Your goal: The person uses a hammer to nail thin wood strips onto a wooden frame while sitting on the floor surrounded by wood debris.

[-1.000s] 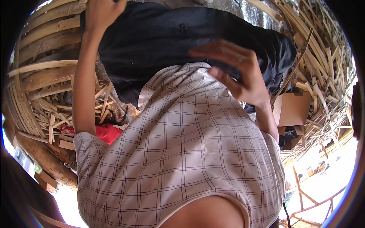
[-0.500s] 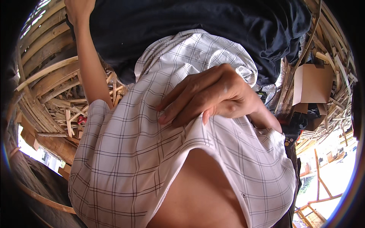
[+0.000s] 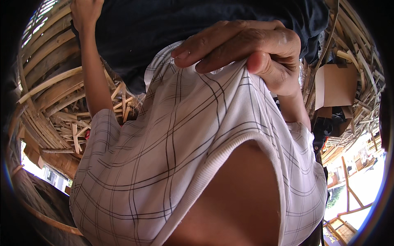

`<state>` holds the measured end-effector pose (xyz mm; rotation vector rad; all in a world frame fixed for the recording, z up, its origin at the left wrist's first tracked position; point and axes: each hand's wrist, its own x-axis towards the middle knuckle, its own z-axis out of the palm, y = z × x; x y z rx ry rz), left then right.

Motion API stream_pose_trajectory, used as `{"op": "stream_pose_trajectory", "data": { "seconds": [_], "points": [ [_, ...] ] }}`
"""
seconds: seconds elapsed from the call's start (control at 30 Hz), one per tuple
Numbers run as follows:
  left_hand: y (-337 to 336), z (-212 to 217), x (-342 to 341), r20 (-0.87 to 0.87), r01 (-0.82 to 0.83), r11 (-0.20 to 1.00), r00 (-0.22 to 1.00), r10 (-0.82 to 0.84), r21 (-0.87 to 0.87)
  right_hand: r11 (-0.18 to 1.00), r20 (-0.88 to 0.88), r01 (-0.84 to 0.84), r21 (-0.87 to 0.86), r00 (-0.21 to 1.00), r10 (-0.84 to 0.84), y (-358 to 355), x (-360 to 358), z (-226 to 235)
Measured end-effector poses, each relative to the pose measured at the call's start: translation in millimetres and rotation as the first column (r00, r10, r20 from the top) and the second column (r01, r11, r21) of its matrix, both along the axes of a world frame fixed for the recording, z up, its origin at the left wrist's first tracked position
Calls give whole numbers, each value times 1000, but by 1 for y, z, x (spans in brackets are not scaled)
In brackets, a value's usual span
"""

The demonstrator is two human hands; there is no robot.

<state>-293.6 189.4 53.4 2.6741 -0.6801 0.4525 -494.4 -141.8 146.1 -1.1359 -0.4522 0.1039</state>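
Note:
My right hand [image 3: 250,51] pinches the front of my white T-shirt [image 3: 164,135], which has a grid of thin dark lines. Thumb and fingers pull the cloth up and away from the chest, so folds run to the grip and the ribbed collar gapes. My left arm stretches out at the left side. At its end, my left hand [image 3: 86,13] is beside the dark trousers [image 3: 164,20] at the top edge of the picture; its fingers are mostly cut off or hidden there.
Split bamboo strips [image 3: 61,98] lie in heaps on the left, and more wood pieces [image 3: 365,82] are piled on the right. An opened cardboard box [image 3: 335,88] stands at the right with something black in it. A wooden frame [image 3: 349,209] is at the lower right.
My right hand has risen and pulled the T-shirt front farther out with it, and the collar gapes wider. My left hand has hardly moved.

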Motion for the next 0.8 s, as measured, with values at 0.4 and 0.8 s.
{"op": "stream_pose_trajectory", "data": {
  "seconds": [0.4, 0.8],
  "points": [
    [20, -19, -5, 74, -105, 993, 992, 101, 51, 966, 173, 120, -227, 981, -82, -59, 15, -4],
    [8, -14, -1, 96, -115, 985, 990, 103, 126, 608, 189, -773, 183, 634, 750, 48, -37, 28]
  ]
}}
